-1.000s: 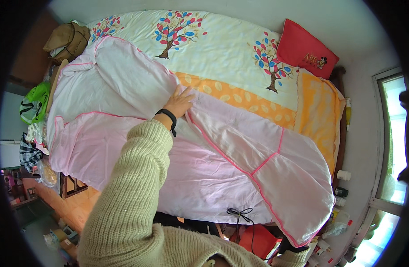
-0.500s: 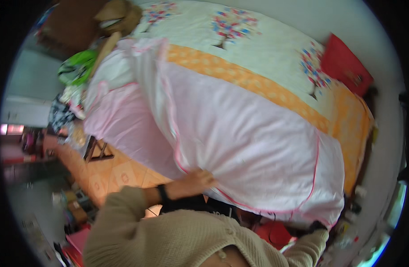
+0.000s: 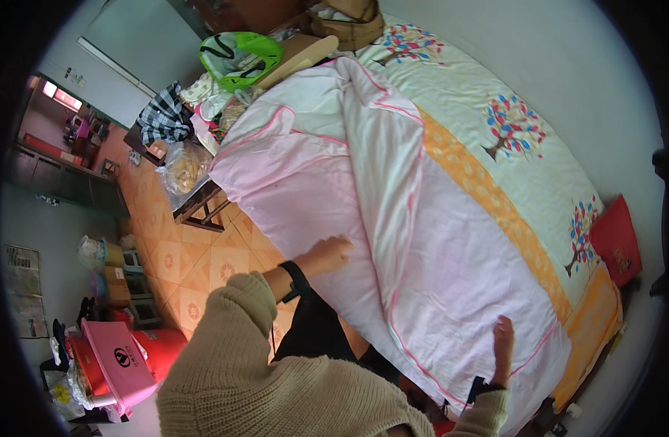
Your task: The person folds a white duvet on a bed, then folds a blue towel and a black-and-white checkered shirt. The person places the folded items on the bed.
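Observation:
A pale pink quilt [image 3: 465, 247] with darker pink piping lies spread along the near side of the bed. A long raised fold [image 3: 371, 167] of it, whiter in tone, runs from its far end toward me. My left hand [image 3: 327, 255], a black band at its wrist, hovers over the pink part left of the fold, fingers loosely bent and holding nothing. My right hand [image 3: 502, 341], also banded, is above the quilt's right end with its fingers raised, apparently off the cloth. Under the quilt shows a white sheet [image 3: 458, 109] printed with colourful trees and an orange border.
A red cushion [image 3: 616, 240] stands against the wall at the right. At the bed's far left end are a green bag [image 3: 239, 58], a brown bag [image 3: 349, 25] and a checked cloth [image 3: 164, 115]. A pink box lid [image 3: 119, 364] leans at lower left beside the tiled floor [image 3: 203, 266].
My view has turned, so the bed sits farther right. My left hand has left the quilt's near edge and is over its pink part. My right hand has risen from the near right corner.

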Tool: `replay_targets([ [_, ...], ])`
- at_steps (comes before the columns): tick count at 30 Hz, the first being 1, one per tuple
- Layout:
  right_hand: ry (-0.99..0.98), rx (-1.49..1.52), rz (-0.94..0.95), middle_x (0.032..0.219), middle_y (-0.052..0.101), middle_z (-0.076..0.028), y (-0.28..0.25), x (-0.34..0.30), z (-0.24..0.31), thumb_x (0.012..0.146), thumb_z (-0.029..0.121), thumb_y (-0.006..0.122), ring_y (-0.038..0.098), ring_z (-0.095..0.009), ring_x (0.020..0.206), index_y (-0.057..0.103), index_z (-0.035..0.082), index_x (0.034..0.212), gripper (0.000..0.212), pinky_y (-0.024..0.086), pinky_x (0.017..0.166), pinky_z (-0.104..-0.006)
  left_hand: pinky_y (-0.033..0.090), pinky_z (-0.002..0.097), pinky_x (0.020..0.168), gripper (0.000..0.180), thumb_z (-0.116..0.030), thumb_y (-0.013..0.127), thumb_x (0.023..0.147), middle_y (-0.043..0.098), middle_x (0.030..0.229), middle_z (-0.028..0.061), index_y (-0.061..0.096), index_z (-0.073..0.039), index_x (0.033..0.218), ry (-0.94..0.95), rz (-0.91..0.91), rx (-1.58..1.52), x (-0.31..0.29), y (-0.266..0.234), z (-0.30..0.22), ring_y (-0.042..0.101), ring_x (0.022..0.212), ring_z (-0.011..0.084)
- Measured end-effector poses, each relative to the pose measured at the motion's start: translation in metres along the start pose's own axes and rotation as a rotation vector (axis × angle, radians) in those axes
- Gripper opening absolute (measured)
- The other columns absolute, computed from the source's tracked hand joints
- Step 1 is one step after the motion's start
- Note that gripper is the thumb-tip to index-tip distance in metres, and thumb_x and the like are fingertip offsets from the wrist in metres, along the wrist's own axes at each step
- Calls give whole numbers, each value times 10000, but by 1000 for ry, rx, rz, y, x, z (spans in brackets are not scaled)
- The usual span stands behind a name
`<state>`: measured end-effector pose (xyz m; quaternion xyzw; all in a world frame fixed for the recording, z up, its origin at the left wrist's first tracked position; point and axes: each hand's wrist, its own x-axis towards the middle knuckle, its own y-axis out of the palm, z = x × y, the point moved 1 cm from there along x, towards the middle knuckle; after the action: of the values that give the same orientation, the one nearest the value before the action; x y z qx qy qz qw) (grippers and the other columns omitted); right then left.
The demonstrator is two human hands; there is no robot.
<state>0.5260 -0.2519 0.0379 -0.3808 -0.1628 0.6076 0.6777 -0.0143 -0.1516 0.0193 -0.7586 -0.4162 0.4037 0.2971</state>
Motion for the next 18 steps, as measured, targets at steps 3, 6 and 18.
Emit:
replay_targets([
  [3, -130, 85, 148, 1079, 629, -146, 98, 52, 66, 841, 53, 612, 623, -251, 976, 574, 37, 1197, 358, 516, 805, -343, 469, 490, 880, 306, -175, 604, 810, 550, 1215, 140, 614, -106, 1109, -44, -219, 6, 49, -55, 131, 533, 1101, 368],
  [6, -290, 90, 142, 1152, 597, -170, 175, 105, 132, 841, 71, 612, 612, -281, 1032, 568, 31, 1207, 371, 522, 822, -356, 468, 487, 896, 347, -177, 646, 791, 539, 1240, 147, 610, -85, 1124, -160, -536, 105, 92, -125, 218, 510, 1144, 364],
  [18, -372, -253, -121, 1289, 463, -198, 310, 305, 390, 752, 33, 646, 417, -399, 1241, 390, 19, 1338, 639, 366, 1042, -457, 404, 497, 848, 461, -258, 731, 703, 583, 1075, 87, 581, -93, 1105, -282, -437, 407, 148, -191, 327, 556, 1031, 277],
])
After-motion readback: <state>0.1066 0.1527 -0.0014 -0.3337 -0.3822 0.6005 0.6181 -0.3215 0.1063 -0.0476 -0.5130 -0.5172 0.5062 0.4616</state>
